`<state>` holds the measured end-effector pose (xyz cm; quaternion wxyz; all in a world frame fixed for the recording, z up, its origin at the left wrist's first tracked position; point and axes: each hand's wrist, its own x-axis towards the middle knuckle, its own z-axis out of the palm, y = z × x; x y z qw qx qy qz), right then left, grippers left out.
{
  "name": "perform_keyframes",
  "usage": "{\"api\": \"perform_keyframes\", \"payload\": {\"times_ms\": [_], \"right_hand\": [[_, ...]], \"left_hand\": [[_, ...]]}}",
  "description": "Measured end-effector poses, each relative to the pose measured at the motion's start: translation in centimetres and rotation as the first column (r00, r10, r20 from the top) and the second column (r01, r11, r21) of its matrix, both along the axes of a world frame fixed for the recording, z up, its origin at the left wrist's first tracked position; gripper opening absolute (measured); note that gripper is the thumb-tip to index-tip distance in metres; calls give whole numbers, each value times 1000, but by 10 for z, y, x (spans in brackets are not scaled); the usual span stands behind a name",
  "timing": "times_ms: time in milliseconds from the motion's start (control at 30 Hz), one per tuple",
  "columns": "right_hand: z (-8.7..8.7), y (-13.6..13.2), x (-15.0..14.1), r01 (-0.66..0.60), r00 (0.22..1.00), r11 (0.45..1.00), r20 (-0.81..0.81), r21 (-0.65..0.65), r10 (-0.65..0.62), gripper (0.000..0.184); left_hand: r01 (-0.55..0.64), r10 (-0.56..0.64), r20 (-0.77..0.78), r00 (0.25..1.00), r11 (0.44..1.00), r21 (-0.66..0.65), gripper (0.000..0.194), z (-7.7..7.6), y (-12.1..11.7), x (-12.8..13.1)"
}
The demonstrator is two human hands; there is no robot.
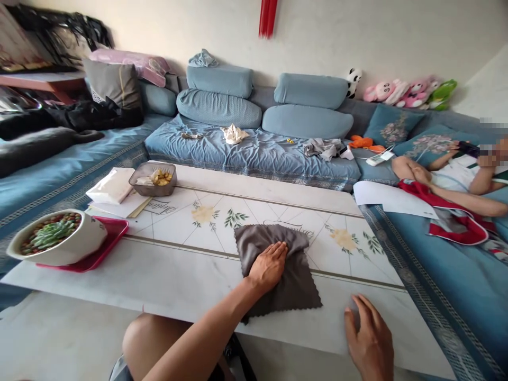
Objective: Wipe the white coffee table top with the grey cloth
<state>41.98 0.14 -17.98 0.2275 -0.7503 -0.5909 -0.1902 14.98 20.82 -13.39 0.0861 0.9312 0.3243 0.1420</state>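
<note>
A dark grey cloth (296, 286) with zigzag edges lies spread and wrinkled on the coffee table (170, 280), near its front edge. My left hand (270, 264) rests flat on the cloth, palm down, fingers stretched out and close together; folds gather around the fingertips. To the right of the cloth, over the table's front right part, is my right hand (369, 333). It holds nothing, its fingers slightly bent and the thumb apart from them.
On the table's left stand a potted succulent (51, 235) on a red tray (115, 233), a tissue pack (111, 185) and a grey plastic box (154, 182) with snacks. Blue sofas (254, 153) border the table. Another person (456, 174) sits at right beside a white sheet (392, 200).
</note>
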Motion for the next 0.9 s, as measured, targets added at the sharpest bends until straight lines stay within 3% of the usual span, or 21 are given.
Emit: {"api": "perform_keyframes", "payload": {"times_ms": [100,167,267,333,400,467,567,667,733,767,833,900], "right_hand": [[8,4,12,-51,997,997,55,-52,54,41],[10,6,18,-46,998,998,49,-41,48,38],[12,9,19,-11,1000,999,12,-32,12,36],[13,11,15,7,1000,999,-4,-46,-8,36],[14,11,11,28,999,998,-16,-63,-29,35],[14,11,7,53,998,995,-24,-79,-55,36],[12,9,7,70,997,994,-31,-87,-73,38],[10,9,13,57,997,996,-42,-73,-60,39],[15,15,13,21,997,999,-73,-38,-24,36],[20,21,9,-10,994,1000,-112,-5,9,31],[35,40,-12,-128,965,990,-222,57,137,20],[49,65,-54,-380,880,924,-289,51,377,25]], "left_hand": [[72,-72,-15,997,997,36,48,-2,-27,-58],[43,-41,-39,998,998,55,48,-6,-41,-110],[-199,203,-91,975,979,52,47,-5,-27,-184],[-424,428,-125,895,904,65,45,4,9,-209],[-603,607,-149,781,794,74,43,16,55,-204],[-669,670,-155,726,740,62,40,25,98,-167],[-579,578,-133,805,815,33,40,31,128,-77],[-401,400,-94,912,916,11,55,29,98,3],[-242,241,-77,967,970,0,49,24,55,27],[-114,114,-69,991,993,0,44,20,32,26],[14,-14,-62,998,1000,-8,36,11,-6,3],[7,-9,-58,998,999,-34,36,3,-23,-45]]}}
